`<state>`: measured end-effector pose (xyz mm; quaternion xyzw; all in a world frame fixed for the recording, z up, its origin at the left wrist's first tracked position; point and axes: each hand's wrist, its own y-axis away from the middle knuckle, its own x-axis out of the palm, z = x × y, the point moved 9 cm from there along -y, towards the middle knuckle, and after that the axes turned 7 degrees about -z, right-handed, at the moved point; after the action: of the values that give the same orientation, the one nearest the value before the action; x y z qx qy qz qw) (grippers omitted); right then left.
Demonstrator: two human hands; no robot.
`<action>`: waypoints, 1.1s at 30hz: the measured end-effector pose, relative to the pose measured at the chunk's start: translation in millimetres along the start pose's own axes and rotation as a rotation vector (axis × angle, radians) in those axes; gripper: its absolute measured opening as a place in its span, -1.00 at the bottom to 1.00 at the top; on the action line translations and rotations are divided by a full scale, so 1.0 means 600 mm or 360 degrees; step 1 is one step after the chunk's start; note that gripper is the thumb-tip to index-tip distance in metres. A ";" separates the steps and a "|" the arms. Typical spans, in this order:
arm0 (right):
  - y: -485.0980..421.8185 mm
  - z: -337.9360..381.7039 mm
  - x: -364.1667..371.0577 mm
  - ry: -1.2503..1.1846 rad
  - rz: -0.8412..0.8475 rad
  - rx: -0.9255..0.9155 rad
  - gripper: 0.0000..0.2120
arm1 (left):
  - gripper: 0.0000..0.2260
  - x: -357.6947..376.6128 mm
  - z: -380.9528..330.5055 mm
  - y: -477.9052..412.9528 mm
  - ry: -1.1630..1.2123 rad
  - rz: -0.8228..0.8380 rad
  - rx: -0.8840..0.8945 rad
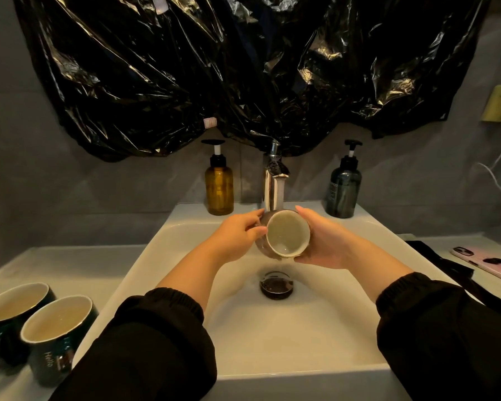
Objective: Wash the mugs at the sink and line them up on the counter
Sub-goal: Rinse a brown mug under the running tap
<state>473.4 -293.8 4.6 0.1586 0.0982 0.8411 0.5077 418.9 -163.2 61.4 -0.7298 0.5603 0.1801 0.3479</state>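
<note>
Both hands were wrapped round one mug [287, 234]; left hand [237, 235] was curled about its left wall, right hand [324, 241] was cupped on the right wall, fingers along the side; mug was held tilted, mouth turned toward the wearer, just under the faucet [274, 180]; drain [276, 285] lay directly below the grip, inside the sink [243, 342].

Step judged: rinsing this mug; running water could not be confirmed.

Hello mug [58, 328] and outer mug [15, 311] were noted upright, close together, on the counter [70, 264], well down-left of the grip.

Next move judged: mug to be drained, carried left, set in line beside that pair.
</note>
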 end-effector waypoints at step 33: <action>0.035 0.008 -0.033 -0.0179 -0.0327 0.0165 -0.58 | -0.73 0.091 0.033 0.055 0.1627 0.0310 -0.1361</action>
<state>466.5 -321.2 12.6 0.2207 0.1285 0.7682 0.5870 407.2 -191.4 1.9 -0.7429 0.5972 0.0486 -0.2986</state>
